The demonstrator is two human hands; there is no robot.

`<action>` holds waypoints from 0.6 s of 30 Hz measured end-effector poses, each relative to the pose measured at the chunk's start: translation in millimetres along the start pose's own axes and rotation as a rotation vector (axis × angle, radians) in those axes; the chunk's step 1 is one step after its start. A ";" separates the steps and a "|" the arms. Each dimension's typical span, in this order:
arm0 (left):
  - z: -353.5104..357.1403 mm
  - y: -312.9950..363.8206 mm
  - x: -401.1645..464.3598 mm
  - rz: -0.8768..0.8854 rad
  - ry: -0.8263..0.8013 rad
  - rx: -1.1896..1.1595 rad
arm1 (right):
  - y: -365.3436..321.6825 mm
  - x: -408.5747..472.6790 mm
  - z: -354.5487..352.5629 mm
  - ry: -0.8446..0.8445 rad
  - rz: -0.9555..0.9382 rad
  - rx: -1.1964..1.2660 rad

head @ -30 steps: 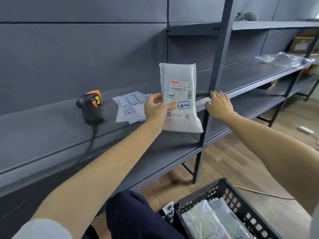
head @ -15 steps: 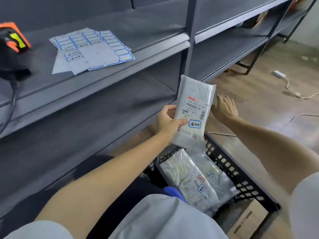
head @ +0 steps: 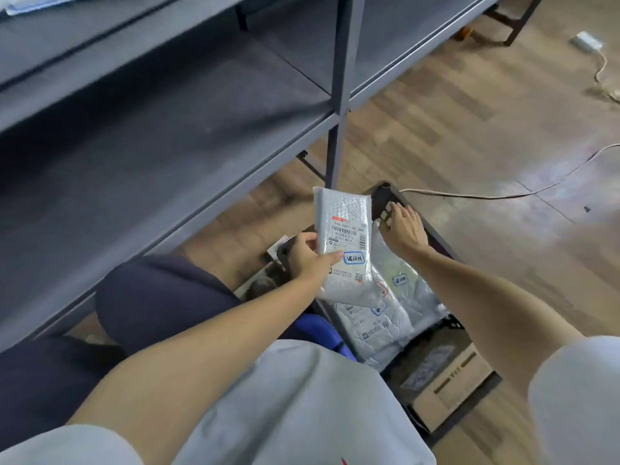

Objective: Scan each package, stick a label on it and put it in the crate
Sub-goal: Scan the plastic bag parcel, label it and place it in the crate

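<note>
While left hand grips package, crate below.

Stockroom/packing area, grey metal shelving, crate w/ labelled pkgs, wood floor

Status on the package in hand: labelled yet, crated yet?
Done: the package carries its blue-edged label; other labelled packages lie in the crate. In hand: left hand pinches it above the crate; right hand rests at the rim. Left: releasing it inside. Scanning cannot be confirmed.

Packages in crate beside shelf
</note>
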State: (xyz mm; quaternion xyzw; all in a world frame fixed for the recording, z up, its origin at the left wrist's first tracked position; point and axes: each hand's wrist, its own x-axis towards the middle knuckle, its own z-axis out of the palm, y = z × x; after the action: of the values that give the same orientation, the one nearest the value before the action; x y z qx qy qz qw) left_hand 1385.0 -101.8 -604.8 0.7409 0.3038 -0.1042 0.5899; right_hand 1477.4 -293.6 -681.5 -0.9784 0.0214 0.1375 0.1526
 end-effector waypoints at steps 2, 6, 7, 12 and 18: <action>8.6 -10.7 1.5 -0.047 -0.011 0.005 | -2.9 -8.2 1.0 -0.093 0.005 0.144; 24.7 -20.2 5.9 -0.133 0.001 0.039 | -11.9 -15.6 -2.1 -0.585 0.240 0.766; 28.4 -20.3 7.5 -0.149 0.003 0.040 | -12.2 -15.0 -3.2 -0.673 0.298 0.846; 46.9 -18.9 16.1 -0.216 -0.197 0.133 | -11.8 -3.1 -13.3 -0.918 0.258 0.802; 34.7 -7.5 33.2 -0.134 -0.304 0.288 | 23.9 12.4 -15.2 -0.758 0.167 0.810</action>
State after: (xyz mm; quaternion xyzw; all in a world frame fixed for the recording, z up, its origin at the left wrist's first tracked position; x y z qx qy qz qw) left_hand 1414.2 -122.5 -637.7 0.7715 0.2420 -0.2961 0.5086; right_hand 1491.3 -321.0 -678.0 -0.7187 0.0936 0.4722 0.5017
